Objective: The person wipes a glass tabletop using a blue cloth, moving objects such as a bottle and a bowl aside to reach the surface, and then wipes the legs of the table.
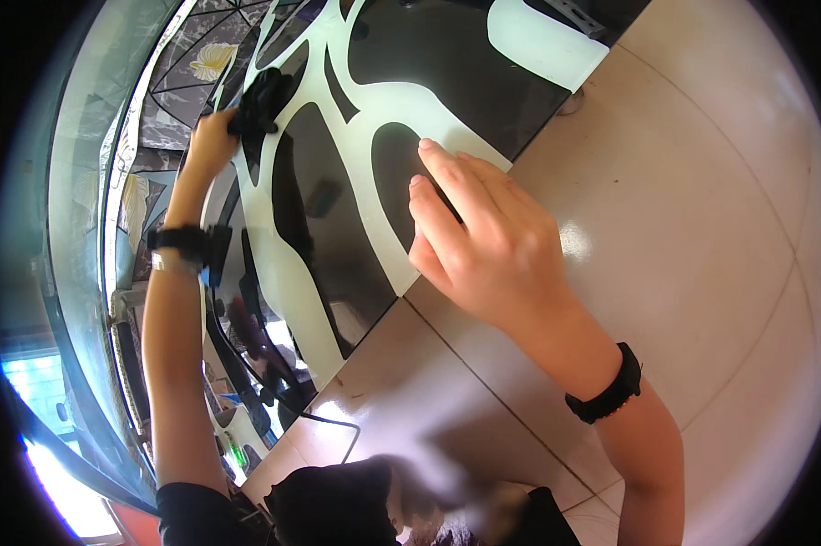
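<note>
My left hand (214, 143) is shut on a black cloth (264, 102), which rests against a glossy panel (335, 225) patterned in black and white curves. A dark wrist strap (185, 246) circles that forearm. My right hand (485, 232) is empty, its fingers somewhat apart and slightly bent. It hovers in front of the panel's lower edge and the tiled floor, and whether a fingertip touches the panel cannot be told. On the right wrist sits a black band (608, 389).
Pale glossy tiles (656, 225) cover the floor. A thin dark cable (352, 437) runs from the panel onto them. Along the left stands a sheet of glass (76, 205), bent by the lens, near a dark marbled surface with a gold flower design (212, 61).
</note>
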Demonstrator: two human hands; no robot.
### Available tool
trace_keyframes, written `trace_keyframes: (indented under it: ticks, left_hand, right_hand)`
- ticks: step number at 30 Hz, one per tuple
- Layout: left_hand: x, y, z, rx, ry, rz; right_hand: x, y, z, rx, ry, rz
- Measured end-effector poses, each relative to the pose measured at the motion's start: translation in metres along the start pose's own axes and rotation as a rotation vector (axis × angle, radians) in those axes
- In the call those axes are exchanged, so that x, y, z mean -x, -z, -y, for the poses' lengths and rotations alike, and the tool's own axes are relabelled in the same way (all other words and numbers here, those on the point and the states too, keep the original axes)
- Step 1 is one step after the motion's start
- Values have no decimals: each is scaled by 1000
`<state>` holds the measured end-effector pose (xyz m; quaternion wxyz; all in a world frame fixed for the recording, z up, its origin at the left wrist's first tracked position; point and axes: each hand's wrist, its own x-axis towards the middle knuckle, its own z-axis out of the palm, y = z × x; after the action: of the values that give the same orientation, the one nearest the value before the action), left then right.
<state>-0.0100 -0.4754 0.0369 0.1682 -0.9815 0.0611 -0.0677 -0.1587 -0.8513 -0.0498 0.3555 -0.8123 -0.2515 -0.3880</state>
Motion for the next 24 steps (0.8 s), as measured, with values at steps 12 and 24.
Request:
trace_keyframes:
  ticks: [12,24]
  left_hand:
    - [128,38,-81,274,-55,-71]
    - [83,29,-40,96,33,80]
  right_hand:
    - [2,-2,-3,-1,-12,33]
    - [0,-1,-7,33,6,-1]
